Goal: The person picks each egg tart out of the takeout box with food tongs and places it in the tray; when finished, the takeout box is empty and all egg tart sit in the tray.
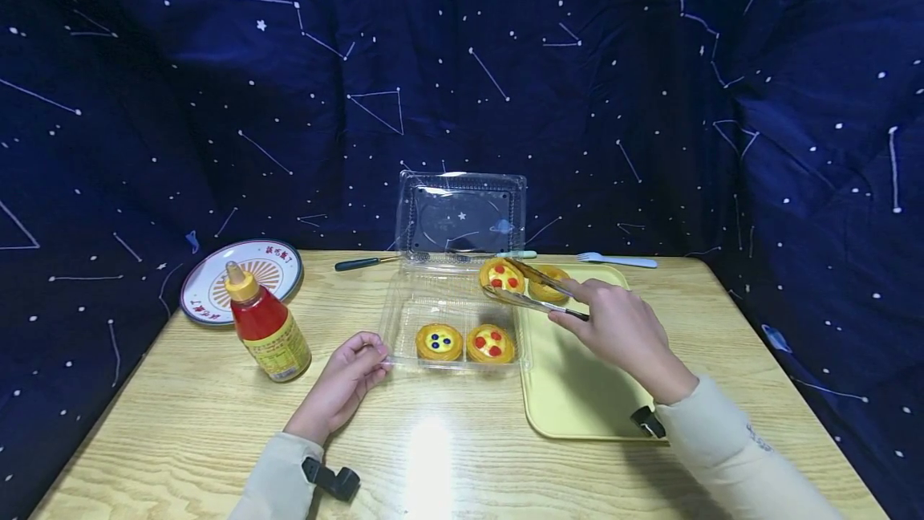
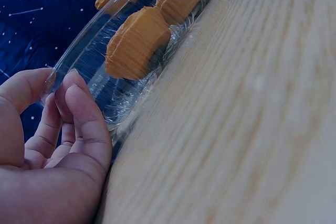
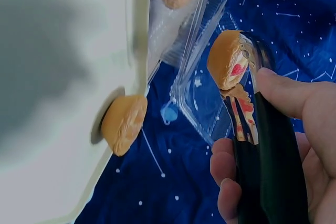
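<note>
Left fingers (image 1: pixel 370 339) pinch the clear container (image 1: pixel 403 313) at its near-left corner; right fingers (image 3: pixel 224 165) grip tongs (image 3: pixel 281 161) clasping a tart (image 1: pixel 501 274) near its far-right corner.

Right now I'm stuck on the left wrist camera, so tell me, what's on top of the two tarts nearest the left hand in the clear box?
Observer: In the clear box, one tart has three blue dots and the other tart has red pieces.
Operator: Okay, and what is the right hand holding?
Observer: The right hand holds tongs.
Operator: Anything standing on the table to the left of the left hand?
Observer: Yes, left of the left hand stands a red bottle with a yellow cap.
</note>
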A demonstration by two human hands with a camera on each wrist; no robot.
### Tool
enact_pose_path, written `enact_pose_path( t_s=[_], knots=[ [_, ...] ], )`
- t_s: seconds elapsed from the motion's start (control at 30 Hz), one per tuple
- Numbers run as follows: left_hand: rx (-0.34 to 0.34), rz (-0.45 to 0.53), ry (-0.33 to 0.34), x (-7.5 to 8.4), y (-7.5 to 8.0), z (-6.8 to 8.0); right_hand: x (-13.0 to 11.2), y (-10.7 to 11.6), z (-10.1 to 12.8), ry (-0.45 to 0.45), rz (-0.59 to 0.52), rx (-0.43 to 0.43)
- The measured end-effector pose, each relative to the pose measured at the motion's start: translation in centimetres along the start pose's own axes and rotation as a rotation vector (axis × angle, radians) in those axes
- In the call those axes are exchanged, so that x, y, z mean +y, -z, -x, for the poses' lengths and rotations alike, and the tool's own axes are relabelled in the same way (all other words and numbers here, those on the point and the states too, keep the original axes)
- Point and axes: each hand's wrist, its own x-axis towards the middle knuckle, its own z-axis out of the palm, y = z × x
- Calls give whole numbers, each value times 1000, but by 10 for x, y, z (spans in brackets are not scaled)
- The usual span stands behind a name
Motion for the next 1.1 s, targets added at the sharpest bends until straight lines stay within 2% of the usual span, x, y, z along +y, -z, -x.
enact_pose_path(
  t_s=[0.57, 1.1],
  knots=[
    [8, -4, 4, -1, 0, 0, 35, 18, 17, -27, 31, 98],
    [1, -7, 2, 0, 0, 0, 77, 17, 24, -168, 20, 62]
  ],
)
